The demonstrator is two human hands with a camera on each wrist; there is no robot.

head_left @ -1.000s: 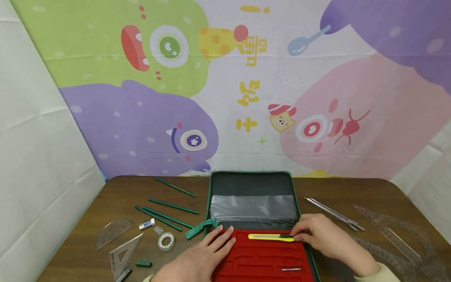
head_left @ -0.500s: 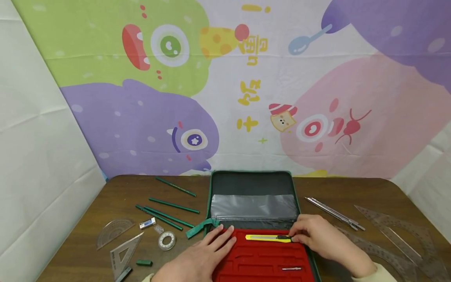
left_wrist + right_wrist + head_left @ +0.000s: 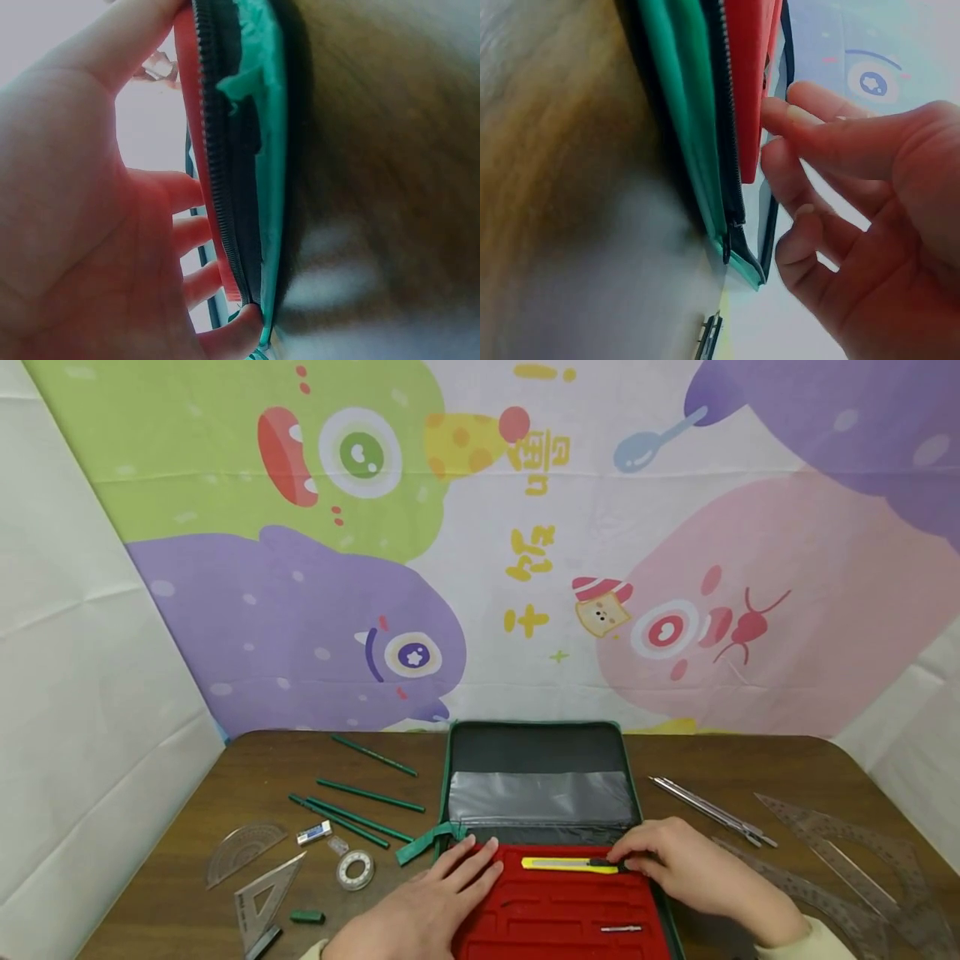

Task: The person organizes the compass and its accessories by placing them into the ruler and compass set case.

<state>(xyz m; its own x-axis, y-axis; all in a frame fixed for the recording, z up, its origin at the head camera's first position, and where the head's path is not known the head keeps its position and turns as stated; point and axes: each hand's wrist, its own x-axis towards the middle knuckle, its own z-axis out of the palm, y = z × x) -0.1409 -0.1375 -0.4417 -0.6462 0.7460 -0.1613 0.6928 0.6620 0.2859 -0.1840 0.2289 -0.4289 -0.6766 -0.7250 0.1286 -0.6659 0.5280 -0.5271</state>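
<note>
A yellow utility knife [image 3: 558,864] with a black end lies along the top of the red tray [image 3: 487,939] in an open green zip case [image 3: 536,747]. My right hand [image 3: 690,872] pinches its black end between thumb and fingertips. In the right wrist view those fingertips are at the red tray's edge; the knife is hidden there. My left hand [image 3: 420,902] rests with spread, straight fingers on the tray's left side, and in the left wrist view its little finger touches the zip edge [image 3: 225,195]. A small metal piece [image 3: 621,929] lies in a lower slot.
Left of the case lie several green pencils [image 3: 371,794], an eraser [image 3: 313,833], a tape roll [image 3: 355,869], a protractor [image 3: 243,852], a set square [image 3: 266,893] and a green block [image 3: 307,917]. Compasses [image 3: 705,806] and a larger set square [image 3: 840,852] lie right.
The utility knife has shifted slightly left within the tray. My right fingers have moved a little left along its black end. My left hand stays in place.
</note>
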